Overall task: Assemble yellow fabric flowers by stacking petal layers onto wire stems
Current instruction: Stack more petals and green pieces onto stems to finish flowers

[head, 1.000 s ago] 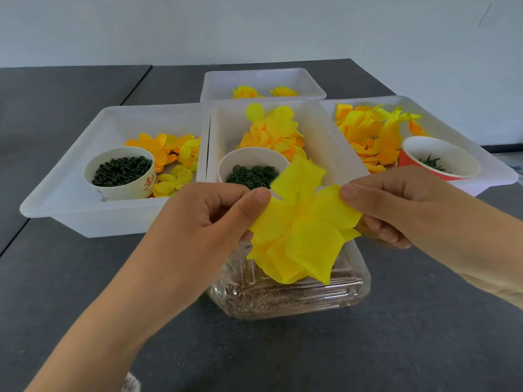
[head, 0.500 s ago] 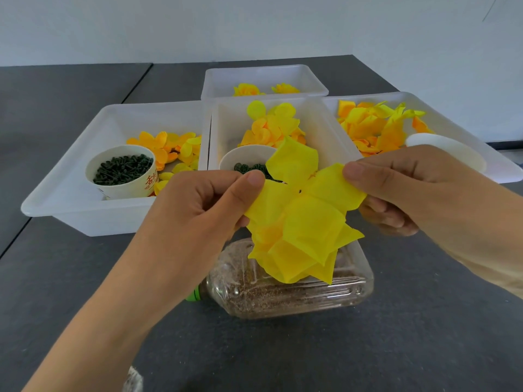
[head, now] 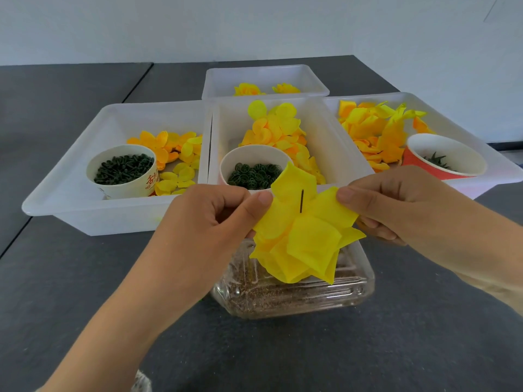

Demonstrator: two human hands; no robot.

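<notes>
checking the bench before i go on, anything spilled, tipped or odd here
One thing: the clear bottle of brown grains lies on its side on the dark table, under the yellow flower both hands hold. No grains show outside it. The wire stem pokes through the petals as intended; trays and cups sit upright.

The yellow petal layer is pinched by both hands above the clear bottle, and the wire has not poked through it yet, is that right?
Not quite. In the head view, the dark wire stem already pokes up through the yellow petal layer. The left hand and right hand do pinch it above the clear bottle.
</notes>
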